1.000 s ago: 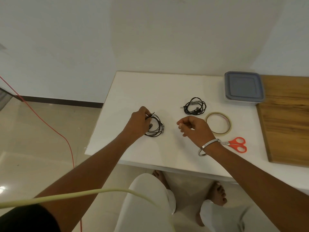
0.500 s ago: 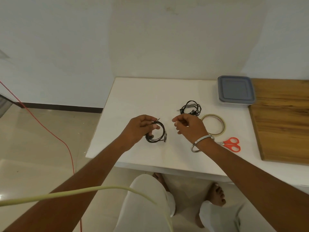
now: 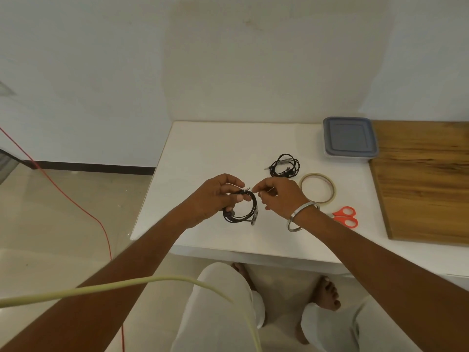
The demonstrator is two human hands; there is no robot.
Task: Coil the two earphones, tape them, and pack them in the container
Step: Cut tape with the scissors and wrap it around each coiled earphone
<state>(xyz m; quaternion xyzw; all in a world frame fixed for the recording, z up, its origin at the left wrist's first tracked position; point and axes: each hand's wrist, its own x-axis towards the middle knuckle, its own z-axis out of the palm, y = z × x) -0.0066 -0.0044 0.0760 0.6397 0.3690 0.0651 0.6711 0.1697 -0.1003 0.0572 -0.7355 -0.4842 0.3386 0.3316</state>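
My left hand [image 3: 215, 196] grips a coiled black earphone [image 3: 243, 213] just above the white table [image 3: 203, 153]; its jack plug sticks out to the right. My right hand [image 3: 278, 196], with a metal bangle on the wrist, has its fingertips at that plug end. A second black earphone [image 3: 284, 165] lies loosely coiled on the table behind my hands. A roll of clear tape [image 3: 318, 188] lies flat to the right of my right hand. The container [image 3: 349, 138] with a grey-blue lid on stands at the table's back right.
Orange-handled scissors [image 3: 345, 217] lie by my right wrist, partly hidden. A wooden board [image 3: 426, 179] covers the right side. A red cable [image 3: 63, 191] runs over the floor on the left; a pale cord [image 3: 127, 285] crosses the foreground. My knees and bare feet show below the table edge.
My left hand has lifted the coiled earphone off the table. My right hand has moved left until its fingertips meet the plug end of the coil.
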